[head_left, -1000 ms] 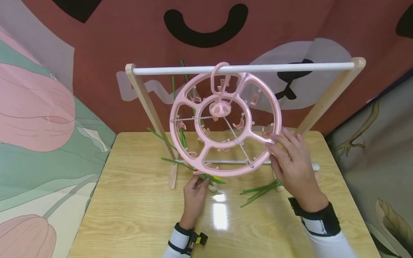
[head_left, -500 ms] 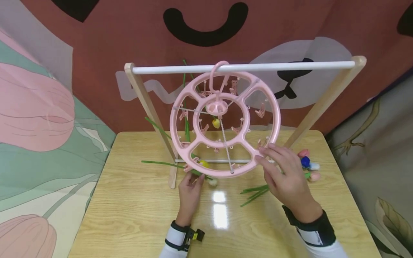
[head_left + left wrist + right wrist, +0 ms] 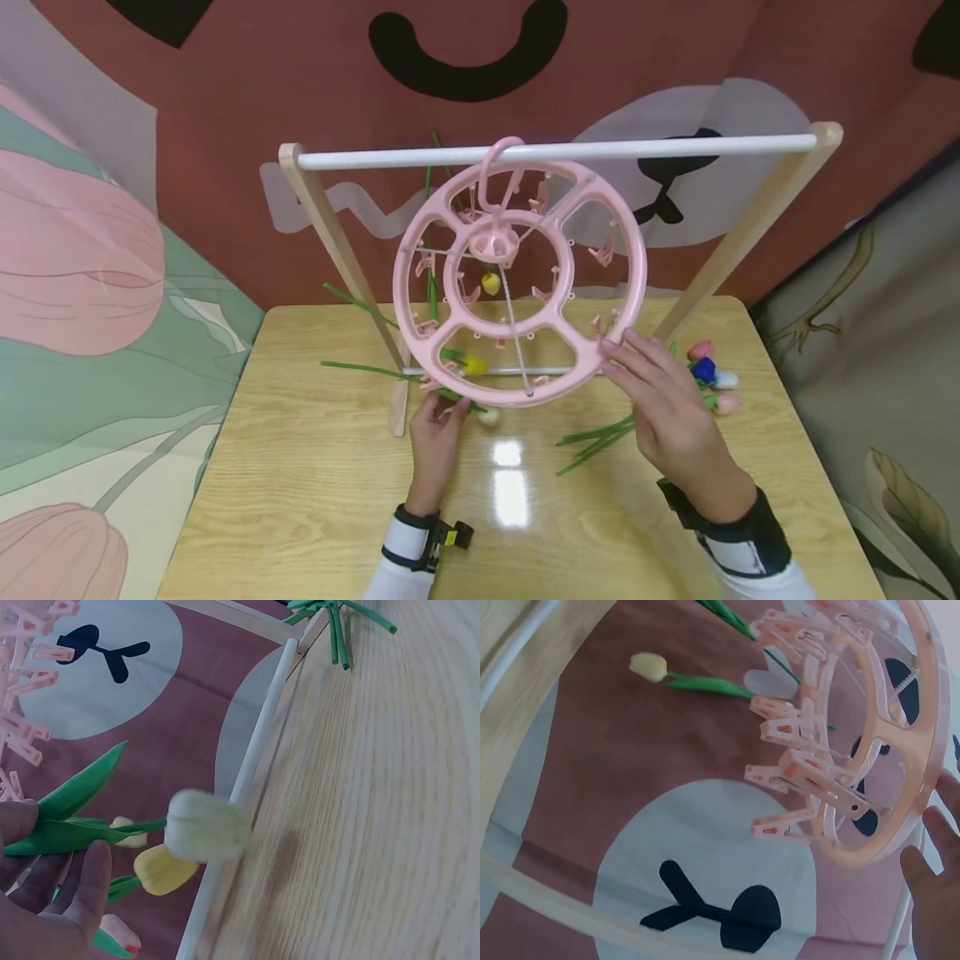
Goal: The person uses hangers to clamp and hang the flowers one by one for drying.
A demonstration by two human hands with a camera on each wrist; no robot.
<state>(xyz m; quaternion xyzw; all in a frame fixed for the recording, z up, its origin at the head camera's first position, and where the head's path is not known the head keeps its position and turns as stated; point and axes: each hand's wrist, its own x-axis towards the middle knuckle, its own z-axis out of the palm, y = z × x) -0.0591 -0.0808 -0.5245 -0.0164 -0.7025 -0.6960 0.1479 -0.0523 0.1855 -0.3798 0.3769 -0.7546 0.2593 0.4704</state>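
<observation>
A round pink clip hanger [image 3: 558, 321] hangs by its hook from a white rail. Several tulips dangle from its left side, among them a yellow tulip [image 3: 475, 365]. Below the hanger's lower left rim, my left hand [image 3: 437, 446] pinches a white tulip [image 3: 206, 826] by its green stem and leaves. The bloom points right, and the stem reaches left past the rim near a clip; whether the clip grips it is unclear. My right hand [image 3: 678, 417] touches the rim at lower right with extended fingertips [image 3: 917, 859]. Pink clips [image 3: 784, 731] hang beneath the ring.
The white rail [image 3: 600, 150] rests on a wooden stand [image 3: 750, 225], with a lower white bar [image 3: 262, 742] near the table. Several loose tulips [image 3: 703, 371] lie at right, stems toward the middle of the wooden table [image 3: 300, 500]. A printed cloth [image 3: 225, 125] hangs behind.
The hanger has turned clockwise as seen from above, its front cord shifting left. My right hand moved left with the rim. My left hand moved slightly left with the white tulip.
</observation>
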